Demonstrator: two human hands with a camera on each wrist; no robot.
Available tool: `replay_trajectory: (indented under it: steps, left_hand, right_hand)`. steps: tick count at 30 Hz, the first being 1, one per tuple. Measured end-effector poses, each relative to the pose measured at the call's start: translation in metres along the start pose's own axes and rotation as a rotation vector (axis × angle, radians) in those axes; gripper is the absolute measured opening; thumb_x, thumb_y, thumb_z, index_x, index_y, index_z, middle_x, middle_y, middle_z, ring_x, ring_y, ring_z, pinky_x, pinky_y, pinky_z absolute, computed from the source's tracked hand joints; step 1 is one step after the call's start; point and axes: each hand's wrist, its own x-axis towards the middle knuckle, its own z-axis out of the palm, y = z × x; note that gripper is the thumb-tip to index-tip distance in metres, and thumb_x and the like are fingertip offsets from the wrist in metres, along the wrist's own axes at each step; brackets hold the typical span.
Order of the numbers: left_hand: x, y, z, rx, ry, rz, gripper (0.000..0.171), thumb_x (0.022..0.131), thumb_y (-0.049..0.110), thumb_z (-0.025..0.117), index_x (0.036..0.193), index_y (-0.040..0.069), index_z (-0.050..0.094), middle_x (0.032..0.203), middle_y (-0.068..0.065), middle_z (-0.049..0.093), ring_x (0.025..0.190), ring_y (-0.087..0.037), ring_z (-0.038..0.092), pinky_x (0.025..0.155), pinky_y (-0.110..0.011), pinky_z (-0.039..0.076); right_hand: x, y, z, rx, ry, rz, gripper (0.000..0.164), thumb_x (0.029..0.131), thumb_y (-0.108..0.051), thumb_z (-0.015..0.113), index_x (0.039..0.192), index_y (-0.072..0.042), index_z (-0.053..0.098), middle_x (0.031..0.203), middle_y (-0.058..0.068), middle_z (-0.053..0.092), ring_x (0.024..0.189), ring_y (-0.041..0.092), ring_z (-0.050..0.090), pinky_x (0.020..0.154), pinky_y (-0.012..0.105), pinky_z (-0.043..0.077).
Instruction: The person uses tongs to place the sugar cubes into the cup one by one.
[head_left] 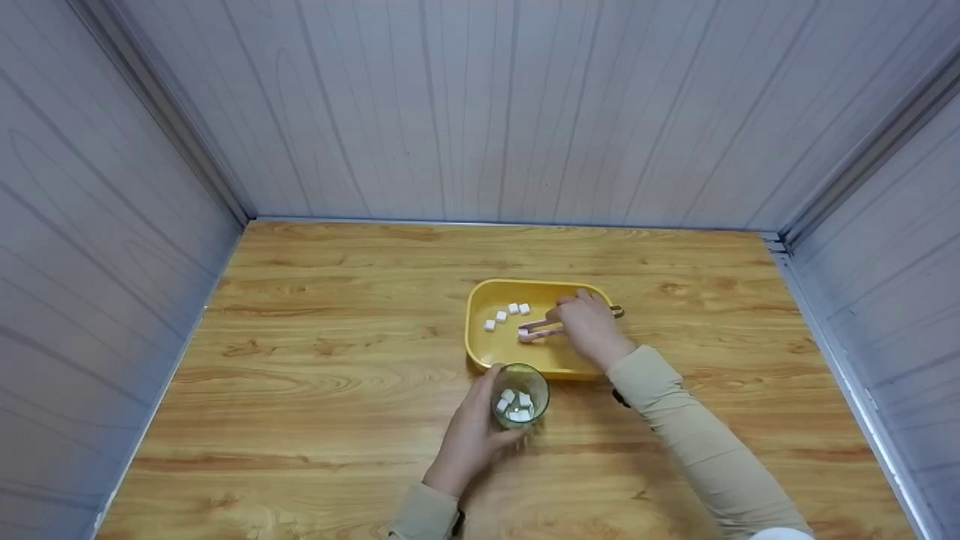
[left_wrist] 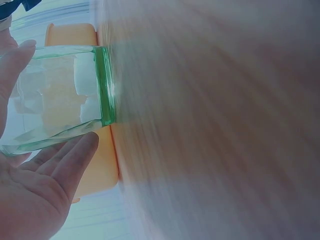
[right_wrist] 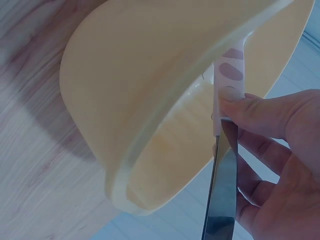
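My left hand grips a clear greenish glass standing just in front of the yellow tray. Several white cubes lie inside the glass. Over the tray, my right hand pinches a pair of tongs with a metal body and pink spotted arms. The tong tips reach down to a white cube, which sits between them; whether they squeeze it I cannot tell. To the left of the tips, more white cubes are scattered on the tray's floor.
A wood-grain table carries everything. Pale panelled walls enclose it at the back and on both sides. The tongs' metal end sticks out past the tray's right rim.
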Motion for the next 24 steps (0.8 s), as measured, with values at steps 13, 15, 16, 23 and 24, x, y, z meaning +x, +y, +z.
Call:
replay_trajectory:
  steps: [13,15,16,23,24]
  left_hand:
    - [-0.0002,0.0002,-0.0009,-0.012,-0.033,-0.04,0.099,0.071,0.022,0.085,0.149,0.011,0.027,0.143,-0.012,0.04,0.129,-0.027,0.041,0.106,-0.044,0.036]
    - [0.0,0.0006,-0.0013,-0.012,-0.034,-0.043,0.098,0.071,0.022,0.085,0.149,0.01,0.027,0.144,-0.012,0.04,0.13,-0.027,0.04,0.106,-0.043,0.035]
    - [0.0001,0.0007,-0.0013,-0.014,-0.034,-0.043,0.098,0.071,0.022,0.085,0.149,0.01,0.027,0.144,-0.012,0.039,0.13,-0.027,0.04,0.106,-0.043,0.035]
    - [0.0004,0.0017,-0.0018,-0.018,-0.03,-0.043,0.098,0.07,0.021,0.086,0.149,0.01,0.028,0.143,-0.013,0.04,0.129,-0.027,0.041,0.106,-0.044,0.035]
    - [0.0004,0.0017,-0.0017,-0.02,-0.029,-0.043,0.098,0.07,0.021,0.086,0.149,0.01,0.028,0.143,-0.013,0.04,0.129,-0.028,0.041,0.106,-0.044,0.035]
  right_hand:
    - [-0.0058,0.0042,-0.0012,0.047,-0.007,0.038,0.028,0.079,0.002,0.074,0.102,-0.014,0.076,0.101,0.004,0.067,0.091,0.032,0.057,0.086,0.049,0.047]
    - [-0.0066,0.0048,-0.0028,0.06,-0.01,0.045,0.028,0.079,0.002,0.074,0.102,-0.014,0.076,0.103,0.005,0.067,0.096,0.034,0.057,0.091,0.052,0.045]
    - [-0.0072,0.005,-0.0037,0.066,-0.011,0.05,0.029,0.079,0.002,0.074,0.103,-0.014,0.076,0.104,0.005,0.067,0.098,0.036,0.057,0.093,0.054,0.044]
    - [-0.0095,0.0058,-0.0055,0.09,-0.013,0.059,0.03,0.079,0.003,0.075,0.104,-0.013,0.075,0.109,0.007,0.067,0.105,0.037,0.057,0.098,0.056,0.039]
    - [-0.0101,0.006,-0.0055,0.09,-0.012,0.06,0.029,0.079,0.001,0.075,0.104,-0.013,0.075,0.11,0.007,0.067,0.105,0.038,0.057,0.098,0.056,0.039]
